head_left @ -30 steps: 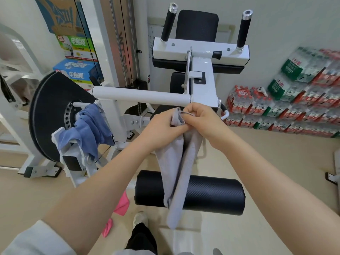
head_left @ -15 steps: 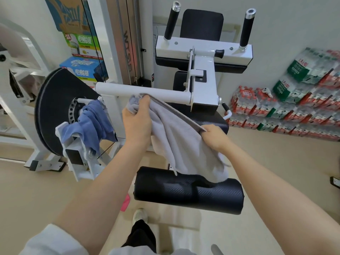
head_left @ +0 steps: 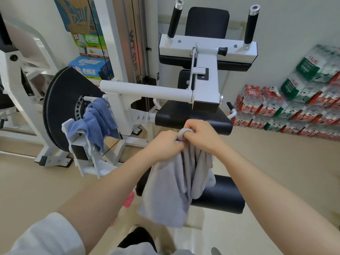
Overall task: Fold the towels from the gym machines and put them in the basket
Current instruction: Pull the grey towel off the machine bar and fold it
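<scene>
Left hand point(head_left: 166, 142) and right hand point(head_left: 202, 134) are meeting knuckle to knuckle, fingers curled tight around the gathered top of a soft grey cloth towel point(head_left: 174, 188), which is hanging in folds before the black cylindrical leg pad point(head_left: 224, 196). A crumpled blue towel point(head_left: 97, 120) is draping over the white machine bracket point(head_left: 82, 144).

Grey towel point(head_left: 173, 184) bunched between both hands

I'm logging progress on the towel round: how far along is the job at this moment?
Done: nothing visibly; no basket is in view. In hand: the grey towel hangs off the machine, its top bunched between left hand and right hand, not neatly folded. Left: the blue towel draped on the machine.
</scene>
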{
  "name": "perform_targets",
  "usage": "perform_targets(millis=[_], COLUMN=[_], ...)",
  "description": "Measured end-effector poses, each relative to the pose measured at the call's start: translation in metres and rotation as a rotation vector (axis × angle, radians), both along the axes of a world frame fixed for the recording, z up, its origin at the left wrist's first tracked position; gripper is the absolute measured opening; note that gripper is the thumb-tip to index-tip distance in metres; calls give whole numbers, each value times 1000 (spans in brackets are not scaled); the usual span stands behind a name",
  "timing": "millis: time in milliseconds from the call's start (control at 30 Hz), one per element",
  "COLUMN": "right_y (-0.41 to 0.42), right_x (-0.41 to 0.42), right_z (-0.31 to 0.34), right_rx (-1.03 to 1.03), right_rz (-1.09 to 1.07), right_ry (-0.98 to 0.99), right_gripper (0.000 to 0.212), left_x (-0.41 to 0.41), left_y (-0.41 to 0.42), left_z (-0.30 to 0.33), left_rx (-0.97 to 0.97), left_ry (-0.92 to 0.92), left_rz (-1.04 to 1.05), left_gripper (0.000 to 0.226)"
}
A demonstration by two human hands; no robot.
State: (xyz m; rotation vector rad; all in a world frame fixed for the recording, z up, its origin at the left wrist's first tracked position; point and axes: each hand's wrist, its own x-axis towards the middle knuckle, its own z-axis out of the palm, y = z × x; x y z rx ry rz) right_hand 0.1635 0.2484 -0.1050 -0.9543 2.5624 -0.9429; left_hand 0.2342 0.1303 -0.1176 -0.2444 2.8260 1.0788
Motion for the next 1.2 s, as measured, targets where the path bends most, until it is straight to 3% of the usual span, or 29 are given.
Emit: perform_targets(millis=[200,300,367,400,500,733,800,867,933,1033,1200], right_y=[21,24,19,14,1,-25,-33,-44,-52,-55,-63], right_x=[-14,-15,-14,-13,-11,9,13,17,18,16,18], right_z=[-5,-14,-17,-19,-18,-2,3,8,13,13,8], right_rx=[77,113,90,16,-253,-332,-307,-300,-307,-272,-280], right_rz=[-75,-96,-120,-172,-329,-75,14,74,62,-15,-198], right_ry=[-93,-181,-280,-380,-673,-996,-968,-864,-748,-610,-598], right_gripper=[31,31,30,34,45,57,56,41,20,17,19], left_x=[3,3,2,3,6,3,2,0,-1,0,0], left_y=[-38,-55,-63,-67,-81,-85,-81,-78,-79,-82,-103], left_z=[-1,-6,-6,-5,-4,22,32,39,44,43,29], left_rx=[292,233,178,156,64,173,179,132,117,74,-341], left_ry=[161,187,90,8,-152,-17,4,72,145,235,273], left_rz=[322,372,384,399,337,117,6,-64,-72,-45,-186], left_gripper=[26,22,16,23,61,72,68,62,51,33,20])
